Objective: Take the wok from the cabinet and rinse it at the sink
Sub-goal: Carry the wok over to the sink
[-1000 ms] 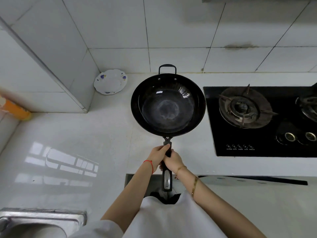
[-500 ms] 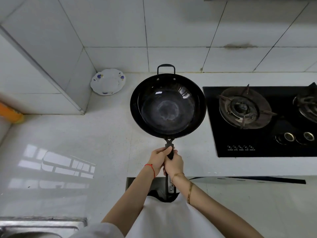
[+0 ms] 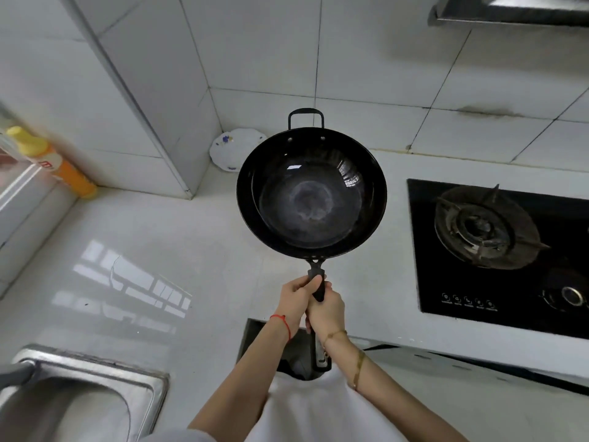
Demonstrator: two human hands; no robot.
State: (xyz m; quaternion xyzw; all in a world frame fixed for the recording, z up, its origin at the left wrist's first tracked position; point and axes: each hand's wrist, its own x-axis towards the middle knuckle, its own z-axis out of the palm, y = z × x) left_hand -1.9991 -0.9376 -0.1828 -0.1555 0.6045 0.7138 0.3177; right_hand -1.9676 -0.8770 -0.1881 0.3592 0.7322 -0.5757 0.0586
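Wok (image 3: 311, 199): big, black, hard metal, in the middle of the frame, held up over the white worktop (image 3: 153, 250). Looks heavy. Both hands wrapped tight round the long handle (image 3: 318, 287), left hand (image 3: 296, 298) just beside right hand (image 3: 326, 311). Best held there, with two hands. Sink (image 3: 95, 368) waiting, lower left.

You stood in a home kitchen: white wall tiles (image 3: 366, 49) rose behind a pale desk (image 3: 165, 237) that carried a black gas stove (image 3: 497, 250), a steel sink (image 3: 95, 400) sat at your left, and a range hood (image 3: 513, 9) hung overhead.
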